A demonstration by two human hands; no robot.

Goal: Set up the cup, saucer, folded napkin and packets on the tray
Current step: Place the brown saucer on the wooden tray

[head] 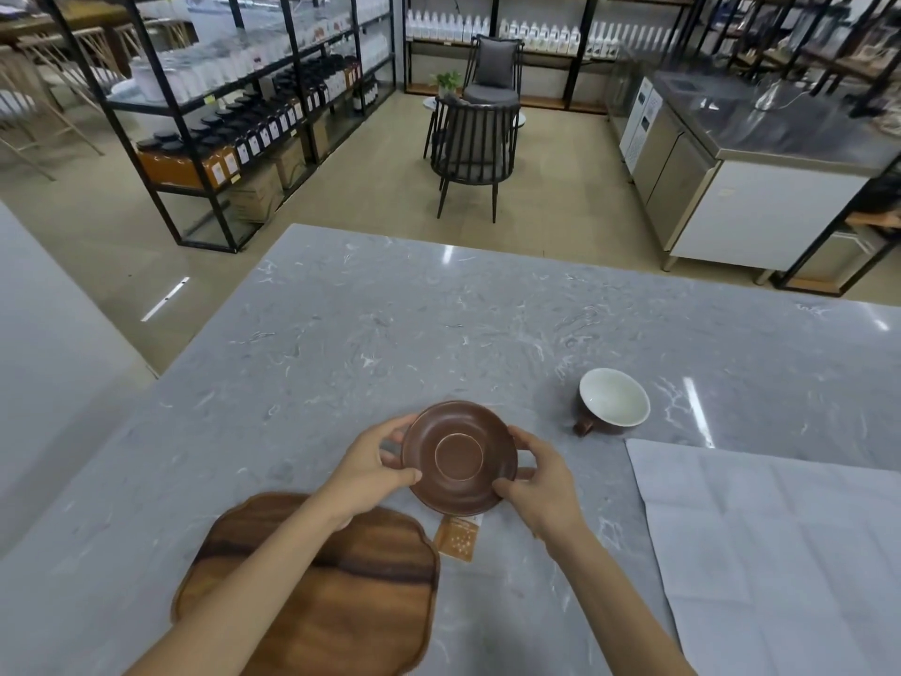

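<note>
Both hands hold a brown saucer point(459, 457) just above the marble table, tilted toward me. My left hand point(375, 468) grips its left rim and my right hand point(541, 480) grips its right rim. The wooden tray point(341, 607) lies below and to the left, partly under my left forearm, with nothing on it. An orange packet point(456, 538) lies on the table beside the tray's right edge, partly hidden under the saucer. The cup point(613, 403), brown outside and white inside, stands to the right with its handle toward me. An unfolded white napkin point(780, 553) is spread at the right.
The grey marble table point(390, 334) stretches ahead of my hands. Beyond its far edge stand dark chairs point(475, 143), black shelving with bottles point(234, 114) at the left and a steel counter point(731, 153) at the right.
</note>
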